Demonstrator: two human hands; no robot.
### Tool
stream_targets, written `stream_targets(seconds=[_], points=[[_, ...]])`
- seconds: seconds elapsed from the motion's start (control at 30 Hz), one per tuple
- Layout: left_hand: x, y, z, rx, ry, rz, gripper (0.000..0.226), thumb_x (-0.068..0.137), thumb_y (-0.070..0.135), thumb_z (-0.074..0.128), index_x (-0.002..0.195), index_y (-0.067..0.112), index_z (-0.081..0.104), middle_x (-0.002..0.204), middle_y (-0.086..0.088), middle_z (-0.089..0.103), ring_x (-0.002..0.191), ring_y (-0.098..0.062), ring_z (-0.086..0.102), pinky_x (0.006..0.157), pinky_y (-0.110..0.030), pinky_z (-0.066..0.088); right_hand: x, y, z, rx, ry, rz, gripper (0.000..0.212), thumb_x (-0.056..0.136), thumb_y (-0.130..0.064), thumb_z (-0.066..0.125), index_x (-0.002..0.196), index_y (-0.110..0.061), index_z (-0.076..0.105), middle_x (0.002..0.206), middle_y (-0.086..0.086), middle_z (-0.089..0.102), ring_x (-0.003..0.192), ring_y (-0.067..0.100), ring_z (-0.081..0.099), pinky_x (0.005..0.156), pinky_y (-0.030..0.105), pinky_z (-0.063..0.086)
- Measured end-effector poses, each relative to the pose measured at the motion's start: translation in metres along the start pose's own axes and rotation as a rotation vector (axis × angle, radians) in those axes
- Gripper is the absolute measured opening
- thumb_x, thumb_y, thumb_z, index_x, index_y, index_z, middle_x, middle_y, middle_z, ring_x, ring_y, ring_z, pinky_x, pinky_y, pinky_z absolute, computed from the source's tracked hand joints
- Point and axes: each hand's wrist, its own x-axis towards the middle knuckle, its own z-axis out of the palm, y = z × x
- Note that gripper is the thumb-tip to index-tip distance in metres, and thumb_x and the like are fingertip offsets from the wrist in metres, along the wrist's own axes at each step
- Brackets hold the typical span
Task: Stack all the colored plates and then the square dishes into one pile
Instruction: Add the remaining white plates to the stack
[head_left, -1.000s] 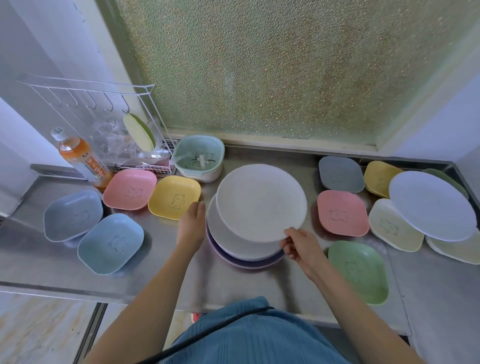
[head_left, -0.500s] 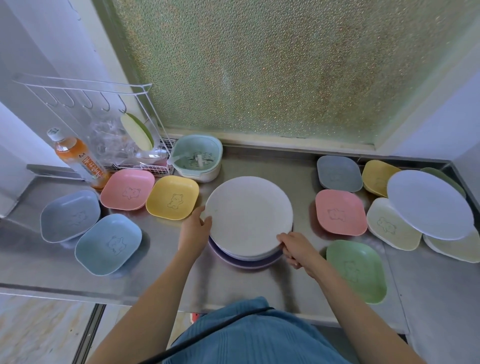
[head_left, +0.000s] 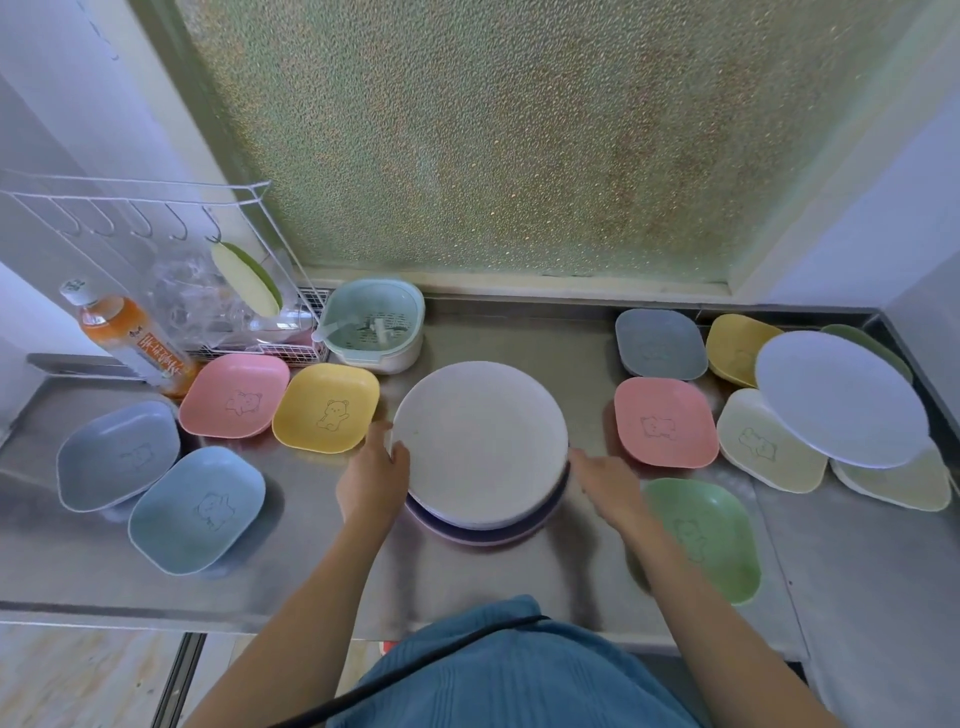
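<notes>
Plate stack (head_left: 480, 441) sits mid-counter (head_left: 519, 332), square dishes (head_left: 325, 406) flanking left and right.

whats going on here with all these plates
A person is stacking round plates into one pile in the middle of a steel counter. The left hand touches the pile's left rim; the right hand is open beside its right edge. Another round plate sits propped on square dishes at the right. Square dishes, such as the green one, lie unstacked on both sides.
</notes>
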Motion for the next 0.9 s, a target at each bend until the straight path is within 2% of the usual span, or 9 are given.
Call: stream_targets(seconds=[0.07,0.2,0.33,0.47,0.6,0.67,0.8,0.9], points=[[-0.004,0.005,0.0,-0.003,0.092,-0.023,0.029,0.095,0.028,0.04,0.123,0.018,0.044,0.102,-0.013,0.068,0.089,-0.039,0.063,0.071,-0.038,0.043,0.014,0.011,-0.019,0.107,0.101,0.068,0.042,0.092,-0.037,0.041,0.06,-0.012,0.05,0.069,0.011,0.054,0.064,0.026,0.048,0.065,0.031,0.036],[-0.007,0.018,0.006,0.032,0.18,0.016,0.024,0.095,0.027,0.04,0.116,0.017,0.044,0.098,-0.014,0.068,0.085,-0.039,0.063,0.071,-0.039,0.043,0.043,0.046,-0.07,0.52,0.233,0.279,0.036,0.092,-0.034,0.037,0.072,-0.008,0.053,0.059,0.005,0.045,0.044,0.017,0.037,0.043,0.023,0.027],[-0.008,0.033,0.017,0.043,0.201,0.046,0.019,0.095,0.025,0.042,0.111,0.015,0.046,0.095,-0.013,0.067,0.083,-0.038,0.062,0.071,-0.039,0.045,0.067,0.08,-0.116,0.935,0.324,0.453,0.033,0.091,-0.033,0.035,0.072,-0.007,0.045,0.062,0.009,0.046,0.03,0.014,0.039,0.033,0.01,0.027],[-0.011,0.035,0.024,0.065,0.218,0.026,0.018,0.094,0.022,0.044,0.11,0.013,0.047,0.094,-0.014,0.067,0.082,-0.039,0.062,0.07,-0.039,0.046,0.085,0.1,-0.147,1.131,0.37,0.493,0.039,0.092,-0.04,0.032,0.074,-0.007,0.041,0.073,0.011,0.052,0.045,0.02,0.051,0.03,0.009,0.033],[-0.013,0.036,0.029,0.082,0.228,-0.014,0.02,0.093,0.02,0.044,0.112,0.013,0.047,0.1,-0.014,0.067,0.084,-0.041,0.062,0.067,-0.037,0.041,0.105,0.113,-0.163,1.289,0.321,0.494,0.037,0.092,-0.042,0.03,0.078,-0.009,0.039,0.072,0.006,0.051,0.026,0.013,0.052,0.03,0.008,0.033],[-0.014,0.038,0.031,0.096,0.236,-0.036,0.02,0.093,0.019,0.044,0.111,0.013,0.047,0.101,-0.016,0.067,0.084,-0.041,0.062,0.067,-0.037,0.042,0.115,0.12,-0.166,1.356,0.282,0.488,0.029,0.092,-0.035,0.027,0.083,-0.011,0.039,0.075,0.007,0.052,0.025,0.011,0.05,0.029,0.009,0.03],[-0.02,0.043,0.035,0.124,0.266,-0.065,0.02,0.092,0.018,0.044,0.11,0.012,0.049,0.099,-0.017,0.068,0.083,-0.041,0.062,0.069,-0.037,0.043,0.133,0.127,-0.168,1.399,0.257,0.43,0.021,0.091,-0.017,0.024,0.074,-0.016,0.035,0.075,0.009,0.048,0.024,0.006,0.044,0.026,0.012,0.025],[-0.024,0.044,0.039,0.159,0.286,-0.047,0.019,0.092,0.017,0.044,0.109,0.012,0.05,0.096,-0.016,0.068,0.08,-0.041,0.06,0.072,-0.039,0.047,0.143,0.132,-0.17,1.477,0.293,0.364,0.018,0.09,-0.013,0.027,0.092,-0.019,0.044,0.076,-0.001,0.046,0.033,0.003,0.051,0.027,0.012,0.025]])
